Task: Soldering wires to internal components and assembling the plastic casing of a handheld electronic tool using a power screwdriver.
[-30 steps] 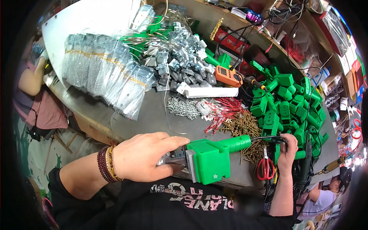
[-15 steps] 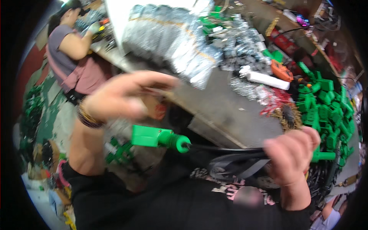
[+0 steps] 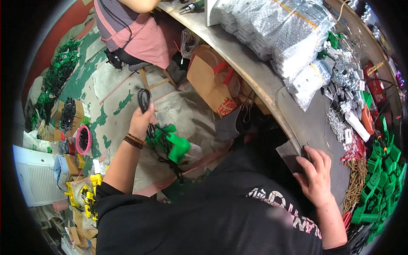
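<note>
My left hand (image 3: 142, 122) is closed round a coiled black power cord (image 3: 144, 98) and reaches out over the floor. Just below it are green plastic tool bodies (image 3: 177, 148) with black cords (image 3: 163, 159); the frontmost is blurred, and I cannot tell whether it hangs from the held cord or rests on the others. My right hand (image 3: 315, 173) grips the near edge of the metal workbench (image 3: 293, 114), its fingers curled over the top by a dark grey flap (image 3: 290, 157).
Bubble-wrapped packs (image 3: 272, 34), metal parts (image 3: 338, 121), brass-coloured screws (image 3: 355, 187) and green housings (image 3: 378, 178) cover the bench. Under it stands an open cardboard box (image 3: 204, 76). A co-worker in a pink apron (image 3: 148, 42) sits ahead. A pink basket (image 3: 83, 139) stands left.
The green tool and its bundled cord have gone from in front of my chest to the left, over the floor. My left hand has taken the cord; my right hand has let go.
</note>
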A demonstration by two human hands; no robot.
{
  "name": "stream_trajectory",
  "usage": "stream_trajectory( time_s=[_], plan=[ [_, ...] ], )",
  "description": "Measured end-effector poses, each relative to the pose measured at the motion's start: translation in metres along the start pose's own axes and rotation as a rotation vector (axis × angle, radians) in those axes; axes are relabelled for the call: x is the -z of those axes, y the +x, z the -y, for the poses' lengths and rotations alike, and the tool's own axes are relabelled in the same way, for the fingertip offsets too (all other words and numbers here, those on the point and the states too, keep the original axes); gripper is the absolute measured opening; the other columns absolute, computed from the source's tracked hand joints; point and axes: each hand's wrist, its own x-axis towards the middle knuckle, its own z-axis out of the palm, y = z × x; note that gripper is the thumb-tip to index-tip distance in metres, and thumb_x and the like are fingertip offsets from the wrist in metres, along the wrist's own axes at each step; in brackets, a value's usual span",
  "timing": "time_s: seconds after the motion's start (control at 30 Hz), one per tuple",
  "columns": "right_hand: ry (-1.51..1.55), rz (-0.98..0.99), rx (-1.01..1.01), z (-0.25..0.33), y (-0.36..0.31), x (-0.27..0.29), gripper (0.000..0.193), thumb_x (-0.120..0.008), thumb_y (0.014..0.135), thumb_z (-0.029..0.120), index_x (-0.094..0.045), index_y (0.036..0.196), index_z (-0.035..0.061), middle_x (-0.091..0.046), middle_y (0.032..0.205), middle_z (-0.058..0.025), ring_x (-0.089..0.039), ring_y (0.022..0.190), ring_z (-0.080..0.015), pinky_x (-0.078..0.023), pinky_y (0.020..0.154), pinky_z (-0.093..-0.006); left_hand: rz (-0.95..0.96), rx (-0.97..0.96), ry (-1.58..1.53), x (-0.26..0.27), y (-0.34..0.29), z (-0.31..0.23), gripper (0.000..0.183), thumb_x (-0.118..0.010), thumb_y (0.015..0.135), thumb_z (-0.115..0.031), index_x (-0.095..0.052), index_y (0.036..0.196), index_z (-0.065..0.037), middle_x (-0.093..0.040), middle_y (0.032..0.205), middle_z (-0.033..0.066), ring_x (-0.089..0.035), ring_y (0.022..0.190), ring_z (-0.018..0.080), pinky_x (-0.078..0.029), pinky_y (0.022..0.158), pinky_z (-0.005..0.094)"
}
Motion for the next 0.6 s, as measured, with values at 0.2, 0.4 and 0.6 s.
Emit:
stream_trajectory(
  time_s=[0.2, 0.4, 0.6],
  plan=[
    [-0.051, -0.055, 0.012, 0.000, -0.004, -0.013, 0.058, -0.082, 0.061, 0.012, -0.062, 0.116, 0.0128, -0.056, 0.134, -0.0129, -0.054, 0.115, -0.0355, -0.043, 0.095, -0.0510, -0.321, -0.179, 0.504, 0.093, 0.027, 0.116, 0.035, -0.066, 0.096, -0.033, -0.069, 0.093, 0.002, -0.069, 0.077, 0.0057, -0.064, 0.069, 0.0176, -0.048, 0.065, 0.0327],
    [-0.053, -0.043, 0.015, 0.002, -0.010, -0.012, 0.058, -0.082, 0.061, 0.012, -0.063, 0.116, 0.0127, -0.056, 0.134, -0.0132, -0.055, 0.115, -0.0355, -0.044, 0.094, -0.0511, -0.040, 0.202, 1.224, 0.113, -0.050, 0.268, 0.035, -0.066, 0.089, -0.041, -0.071, 0.102, -0.009, -0.073, 0.101, 0.0164, -0.068, 0.095, 0.0381, -0.052, 0.083, 0.0458],
    [-0.209, -0.039, -0.207, -0.012, -0.080, 0.019, 0.053, -0.081, 0.070, 0.025, -0.064, 0.120, 0.0177, -0.056, 0.139, -0.0100, -0.050, 0.128, -0.0333, -0.030, 0.112, -0.0545, 0.935, 0.372, 0.968, 0.066, -0.071, 0.354, 0.029, -0.059, 0.096, -0.026, -0.070, 0.120, -0.013, -0.066, 0.127, 0.0121, -0.063, 0.109, 0.0363, -0.050, 0.094, 0.0433]
  ],
)
